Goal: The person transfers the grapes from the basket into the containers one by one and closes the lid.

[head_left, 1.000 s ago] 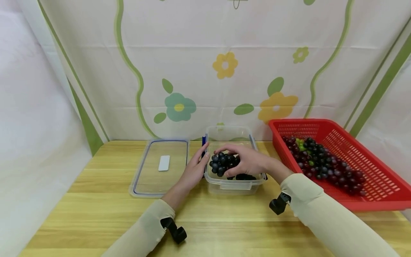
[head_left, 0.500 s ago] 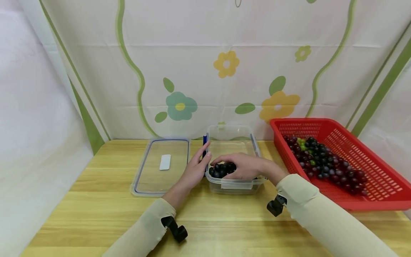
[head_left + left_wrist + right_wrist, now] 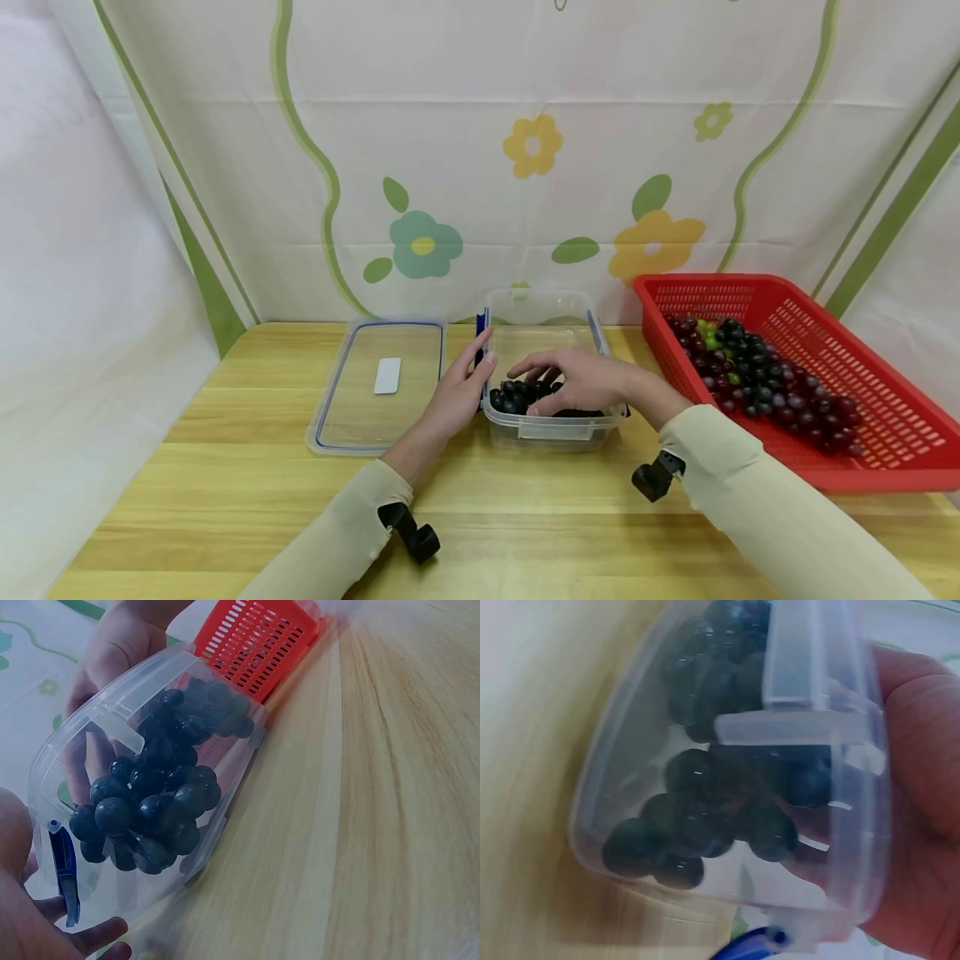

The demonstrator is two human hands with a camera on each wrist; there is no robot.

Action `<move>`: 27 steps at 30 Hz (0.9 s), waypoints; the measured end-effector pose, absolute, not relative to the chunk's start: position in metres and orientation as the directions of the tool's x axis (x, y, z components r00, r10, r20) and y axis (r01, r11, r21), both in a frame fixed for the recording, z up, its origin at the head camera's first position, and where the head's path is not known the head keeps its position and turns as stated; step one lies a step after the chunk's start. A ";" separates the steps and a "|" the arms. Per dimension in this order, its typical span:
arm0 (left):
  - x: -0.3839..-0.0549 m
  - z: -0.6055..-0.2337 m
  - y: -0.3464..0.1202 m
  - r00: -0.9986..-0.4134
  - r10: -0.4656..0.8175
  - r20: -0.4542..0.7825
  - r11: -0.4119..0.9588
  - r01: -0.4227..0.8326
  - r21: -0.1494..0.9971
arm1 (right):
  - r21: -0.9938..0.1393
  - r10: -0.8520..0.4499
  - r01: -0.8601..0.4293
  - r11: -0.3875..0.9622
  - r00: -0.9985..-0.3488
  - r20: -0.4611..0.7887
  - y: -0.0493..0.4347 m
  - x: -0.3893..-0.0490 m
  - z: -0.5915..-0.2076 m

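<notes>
A clear plastic food container (image 3: 555,433) stands on the table with dark black grapes (image 3: 513,398) inside its near part. My right hand (image 3: 588,379) reaches over the rim from the right, its fingers spread apart just above the grapes. Flat against the container's left side rests my left hand (image 3: 453,392), fingers straight, beside a blue side latch (image 3: 64,874). Through the clear wall the left wrist view shows the bunch lying on the bottom. In the right wrist view, the right hand's fingers are partly hidden behind the wall and grapes (image 3: 690,832).
To the left of the container lies its clear lid (image 3: 412,367) with a blue seal and white label. A red perforated basket (image 3: 885,479) holding dark, red and green grapes (image 3: 765,383) stands at the right. Behind the table hangs a flower-patterned cloth (image 3: 450,150).
My right hand has lowered the black grapes into the container, then loosened and spread its fingers, rising slightly off them. My left hand has stayed at the container's side.
</notes>
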State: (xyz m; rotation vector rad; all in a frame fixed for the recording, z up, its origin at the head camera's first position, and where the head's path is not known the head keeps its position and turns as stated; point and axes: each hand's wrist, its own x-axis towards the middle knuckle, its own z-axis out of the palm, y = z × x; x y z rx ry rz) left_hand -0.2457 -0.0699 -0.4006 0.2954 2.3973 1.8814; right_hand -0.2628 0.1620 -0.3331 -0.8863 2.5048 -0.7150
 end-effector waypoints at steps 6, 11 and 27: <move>-0.246 -0.401 -0.071 -0.977 0.207 0.047 0.230 0.095 0.968 | -0.613 -0.649 -0.436 0.659 -0.741 -0.170 0.169 -0.261 -0.324; -0.247 -0.401 -0.071 -0.976 0.212 0.045 0.232 0.095 0.968 | -0.613 -0.655 -0.451 0.649 -0.741 -0.149 0.173 -0.258 -0.319; -0.245 -0.398 -0.071 -0.977 0.211 0.041 0.215 0.088 0.973 | -0.582 -0.629 -0.452 0.676 -0.766 -0.136 0.176 -0.250 -0.319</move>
